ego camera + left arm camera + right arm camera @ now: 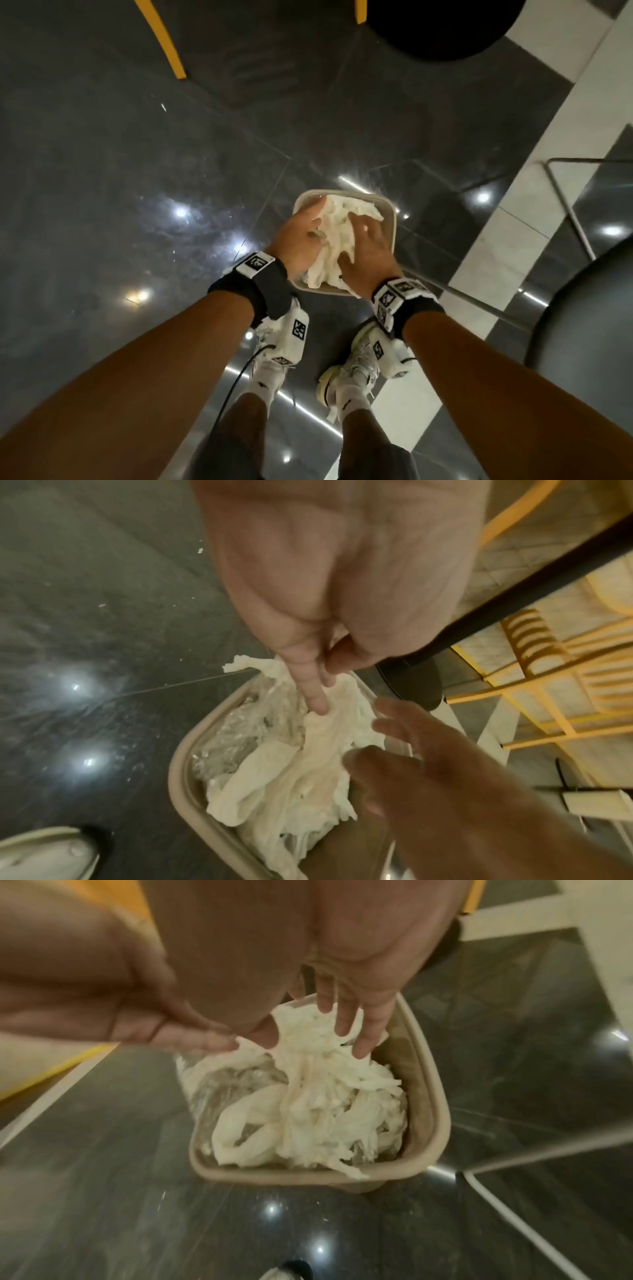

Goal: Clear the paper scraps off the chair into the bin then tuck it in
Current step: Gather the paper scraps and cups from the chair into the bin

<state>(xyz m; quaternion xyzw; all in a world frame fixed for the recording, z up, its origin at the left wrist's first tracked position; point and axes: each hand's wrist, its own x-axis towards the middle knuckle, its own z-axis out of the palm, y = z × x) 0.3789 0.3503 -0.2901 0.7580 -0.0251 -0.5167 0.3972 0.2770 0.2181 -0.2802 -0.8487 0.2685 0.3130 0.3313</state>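
Over the bin point(388, 219), I'm pressing white paper scraps point(337, 236) down with my left hand point(301, 236) and right hand point(364, 253), fingers spread flat; I'm aiming central so strips don't spill over the rim.

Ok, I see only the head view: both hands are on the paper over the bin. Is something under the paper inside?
Observer: Yes. The wrist views show crumpled clear plastic under the paper in the bin.
Operator: Does the right hand hold any paper?
Observer: No. The right hand presses on it with straight, spread fingers.
Operator: And the left hand?
Observer: The left hand touches the paper with a straight forefinger.
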